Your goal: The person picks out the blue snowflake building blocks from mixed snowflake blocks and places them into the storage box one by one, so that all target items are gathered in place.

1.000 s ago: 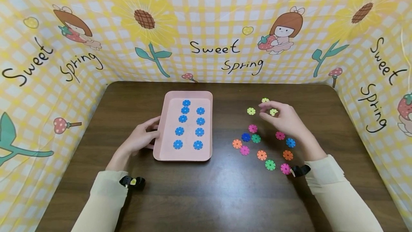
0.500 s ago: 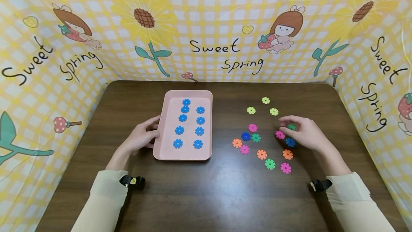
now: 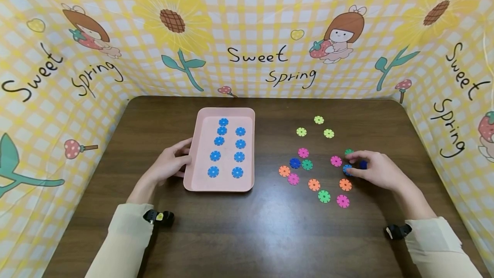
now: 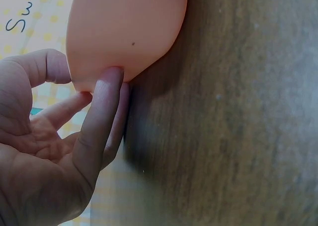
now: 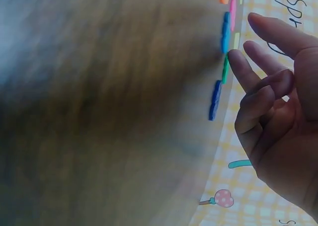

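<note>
Along the left side of a pink tray (image 3: 220, 187) rests my left hand (image 3: 167, 165), its fingertips against the outer wall. In the left wrist view, the thumb and fingers (image 4: 102, 104) touch the tray (image 4: 129, 32) at its edge. Blue plastic snowflake discs (image 3: 215, 155) lie in two columns inside the tray. My right hand (image 3: 380, 171) hovers over the right-hand discs, thumb and index finger apart. Its thumb tip overlaps a light blue disc (image 3: 346, 169); the index tip is beside a green disc (image 3: 349, 152). A dark blue disc (image 3: 363, 164) shows between the fingers.
Loose discs lie on the brown table (image 3: 270, 231) right of the tray: yellow (image 3: 318, 120), pink (image 3: 336, 161), orange (image 3: 314, 184), green (image 3: 324, 196) and dark blue (image 3: 295, 163). A checked cloth (image 3: 247, 20) hangs round the table's back and sides.
My right hand has moved from the yellow discs right and toward me, to the light blue disc, uncovering the yellow discs. My left hand and the tray stay in place.
</note>
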### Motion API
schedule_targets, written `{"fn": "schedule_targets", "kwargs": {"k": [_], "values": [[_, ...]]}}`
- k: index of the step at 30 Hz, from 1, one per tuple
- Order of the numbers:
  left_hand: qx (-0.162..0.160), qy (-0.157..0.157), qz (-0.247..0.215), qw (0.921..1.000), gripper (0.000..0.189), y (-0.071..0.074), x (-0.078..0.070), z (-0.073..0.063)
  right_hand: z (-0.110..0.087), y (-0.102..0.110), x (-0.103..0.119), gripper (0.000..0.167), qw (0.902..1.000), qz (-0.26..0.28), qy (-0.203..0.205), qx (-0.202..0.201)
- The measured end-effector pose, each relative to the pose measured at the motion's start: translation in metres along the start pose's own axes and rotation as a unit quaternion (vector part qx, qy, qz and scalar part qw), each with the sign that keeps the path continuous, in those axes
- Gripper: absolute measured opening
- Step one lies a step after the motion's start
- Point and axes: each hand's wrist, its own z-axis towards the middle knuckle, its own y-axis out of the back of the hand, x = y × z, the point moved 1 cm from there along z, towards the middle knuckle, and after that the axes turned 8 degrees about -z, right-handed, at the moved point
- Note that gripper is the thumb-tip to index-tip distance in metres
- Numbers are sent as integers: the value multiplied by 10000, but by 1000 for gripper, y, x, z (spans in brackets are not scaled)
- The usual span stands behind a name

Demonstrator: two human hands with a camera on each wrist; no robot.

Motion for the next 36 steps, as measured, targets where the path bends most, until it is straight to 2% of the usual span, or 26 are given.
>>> {"fn": "schedule_targets", "kwargs": {"k": [4,11,20,25,29,36], "values": [[1,-12,-7,10000,73,0,0,0,0,-3,-3,43,9999,-122,72,81],[22,-26,-13,10000,72,0,0,-1,3,-5,-4,30,9990,-270,208,294],[45,-42,-68,10000,73,0,0,-1,3,-4,-1,28,9986,-216,129,470],[62,-46,-62,10000,73,1,0,-2,1,-3,-1,15,9990,7,167,412],[58,-51,-53,10000,72,1,0,-2,3,-1,3,4,9988,200,378,218],[53,-81,-27,9999,72,0,0,-2,15,6,21,15,9986,435,305,67]]}}
